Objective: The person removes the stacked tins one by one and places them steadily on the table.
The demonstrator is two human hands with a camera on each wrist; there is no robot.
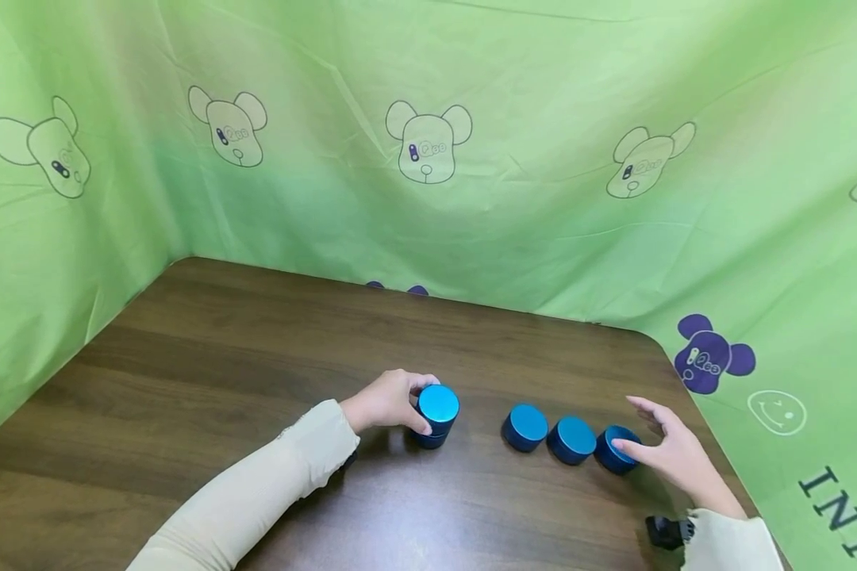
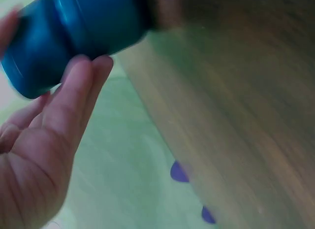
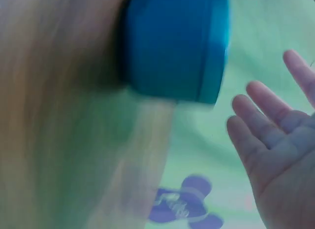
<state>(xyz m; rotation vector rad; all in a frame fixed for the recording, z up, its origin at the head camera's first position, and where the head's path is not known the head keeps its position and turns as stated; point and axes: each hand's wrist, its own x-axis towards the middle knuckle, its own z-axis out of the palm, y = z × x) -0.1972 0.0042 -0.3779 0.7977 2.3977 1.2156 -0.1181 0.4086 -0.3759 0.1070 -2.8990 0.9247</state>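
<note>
On the wood-grain table (image 1: 257, 357), a blue upper cylinder (image 1: 438, 403) is seen stacked on a matching lower cylinder (image 1: 431, 441). The upper piece is held by the left hand (image 1: 391, 400), its grip clamped on it between thumb and fingers. To the right of the stack, a row is formed by a first cylinder (image 1: 525, 427), a middle cylinder (image 1: 572, 439) and an end cylinder (image 1: 617, 450), set close together. The right hand (image 1: 671, 454) is positioned beside the end cylinder, its grip apart, fingers spread; thumb contact cannot be told. A black device (image 1: 662, 532) is noted at the right sleeve (image 1: 732, 543). Behind, the table is bordered by green cloth (image 1: 514, 230) printed with bear-head outlines.
</note>
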